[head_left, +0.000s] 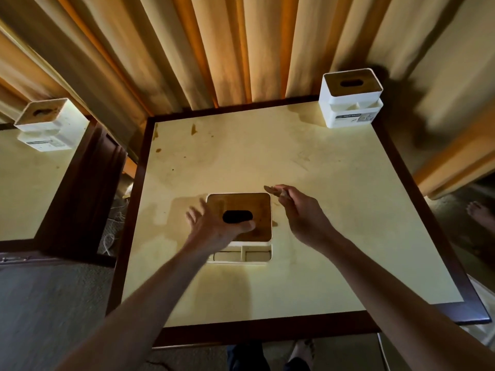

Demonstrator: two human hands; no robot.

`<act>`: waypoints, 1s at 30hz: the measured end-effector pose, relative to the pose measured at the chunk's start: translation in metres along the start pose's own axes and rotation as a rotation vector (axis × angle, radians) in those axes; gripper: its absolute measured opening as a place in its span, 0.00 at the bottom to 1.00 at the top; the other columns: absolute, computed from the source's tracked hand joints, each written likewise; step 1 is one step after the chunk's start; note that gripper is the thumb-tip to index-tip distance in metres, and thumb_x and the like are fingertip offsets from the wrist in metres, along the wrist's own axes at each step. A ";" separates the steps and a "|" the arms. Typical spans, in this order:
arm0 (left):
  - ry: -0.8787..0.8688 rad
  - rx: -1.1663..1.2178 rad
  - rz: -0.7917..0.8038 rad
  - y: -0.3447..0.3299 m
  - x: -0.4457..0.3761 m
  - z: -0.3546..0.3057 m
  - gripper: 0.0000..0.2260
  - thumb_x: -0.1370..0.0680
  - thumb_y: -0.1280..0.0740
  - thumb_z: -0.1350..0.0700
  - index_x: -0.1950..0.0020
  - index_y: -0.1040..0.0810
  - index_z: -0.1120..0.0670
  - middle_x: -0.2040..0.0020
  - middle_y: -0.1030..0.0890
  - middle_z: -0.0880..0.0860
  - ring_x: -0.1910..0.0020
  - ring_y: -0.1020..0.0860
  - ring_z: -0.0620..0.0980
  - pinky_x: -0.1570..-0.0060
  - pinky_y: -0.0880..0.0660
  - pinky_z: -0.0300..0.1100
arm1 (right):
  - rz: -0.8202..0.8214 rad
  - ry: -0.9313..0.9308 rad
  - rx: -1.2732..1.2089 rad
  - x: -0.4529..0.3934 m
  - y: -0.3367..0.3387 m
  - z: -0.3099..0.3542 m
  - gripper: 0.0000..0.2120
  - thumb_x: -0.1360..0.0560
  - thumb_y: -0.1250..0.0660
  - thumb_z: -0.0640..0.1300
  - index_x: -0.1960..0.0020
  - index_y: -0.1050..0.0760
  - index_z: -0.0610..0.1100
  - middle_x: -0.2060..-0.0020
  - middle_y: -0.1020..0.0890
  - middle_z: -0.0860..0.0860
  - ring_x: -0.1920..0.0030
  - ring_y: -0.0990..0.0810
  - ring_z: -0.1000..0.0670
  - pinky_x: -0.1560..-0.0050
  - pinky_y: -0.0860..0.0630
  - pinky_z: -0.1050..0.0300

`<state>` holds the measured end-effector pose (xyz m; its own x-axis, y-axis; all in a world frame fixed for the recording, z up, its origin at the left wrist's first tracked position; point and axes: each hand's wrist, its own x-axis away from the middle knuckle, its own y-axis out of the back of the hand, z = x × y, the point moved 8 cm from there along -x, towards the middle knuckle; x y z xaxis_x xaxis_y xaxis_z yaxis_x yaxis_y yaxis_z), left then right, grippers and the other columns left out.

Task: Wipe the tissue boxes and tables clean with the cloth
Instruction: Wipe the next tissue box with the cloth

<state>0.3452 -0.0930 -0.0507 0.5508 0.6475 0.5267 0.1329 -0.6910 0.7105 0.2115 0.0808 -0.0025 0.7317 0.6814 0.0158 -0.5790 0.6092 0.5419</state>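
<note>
Left hand (214, 228), fingers spread, steadies the white wooden-lidded tissue box (242, 223) on the cream dark-framed table (334, 223); right hand (300, 212), fingers loosely extended, hovers just right, empty.

**Cream surface with two tissue boxes**

The square surface (334, 210) is cream with a dark wooden border. One white tissue box (242, 236) with a brown lid stands near its middle. A second tissue box (351, 103) stands at the far right corner. Brown stains (193, 129) lie at the far left part.
</note>
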 end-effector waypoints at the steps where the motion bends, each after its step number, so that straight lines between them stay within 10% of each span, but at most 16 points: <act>1: -0.123 -0.125 0.057 0.006 -0.007 -0.004 0.68 0.43 0.25 0.25 0.19 0.60 0.52 0.20 0.62 0.61 0.22 0.66 0.59 0.24 0.54 0.65 | 0.005 0.027 -0.009 -0.001 -0.005 0.006 0.15 0.16 0.46 0.43 0.33 0.27 0.42 0.40 0.21 0.54 0.44 0.24 0.59 0.52 0.34 0.80; 5: -0.403 -0.623 0.265 0.008 -0.026 -0.014 0.69 0.39 0.21 0.34 0.21 0.71 0.50 0.25 0.77 0.53 0.26 0.75 0.55 0.25 0.61 0.64 | 0.071 0.193 0.103 -0.005 -0.036 0.016 0.15 0.19 0.44 0.33 0.34 0.28 0.39 0.46 0.21 0.47 0.52 0.21 0.53 0.54 0.28 0.68; 8: -0.468 -0.788 0.342 0.006 -0.037 -0.023 0.67 0.37 0.22 0.34 0.21 0.71 0.51 0.24 0.76 0.51 0.26 0.75 0.52 0.25 0.59 0.63 | 0.190 0.170 0.264 -0.008 -0.065 -0.003 0.25 0.22 0.40 0.29 0.26 0.35 0.38 0.29 0.31 0.43 0.30 0.30 0.46 0.29 0.33 0.55; 12: -0.484 -0.823 0.368 -0.001 -0.043 -0.021 0.65 0.35 0.23 0.34 0.21 0.69 0.54 0.20 0.69 0.49 0.23 0.71 0.49 0.23 0.56 0.61 | 0.286 0.162 0.355 -0.008 -0.083 -0.012 0.30 0.21 0.40 0.30 0.22 0.45 0.38 0.22 0.47 0.46 0.21 0.52 0.50 0.22 0.52 0.58; 30: -0.510 -0.884 0.340 0.000 -0.028 -0.032 0.62 0.32 0.23 0.38 0.20 0.68 0.56 0.19 0.65 0.52 0.21 0.67 0.51 0.23 0.58 0.52 | 0.393 0.201 0.241 0.068 -0.090 -0.010 0.31 0.20 0.43 0.30 0.21 0.48 0.45 0.22 0.46 0.53 0.23 0.54 0.60 0.23 0.58 0.62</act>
<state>0.3033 -0.1008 -0.0507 0.7523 0.1136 0.6489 -0.6224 -0.2000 0.7567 0.3094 0.0762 -0.0589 0.3778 0.9195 0.1083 -0.6798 0.1961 0.7067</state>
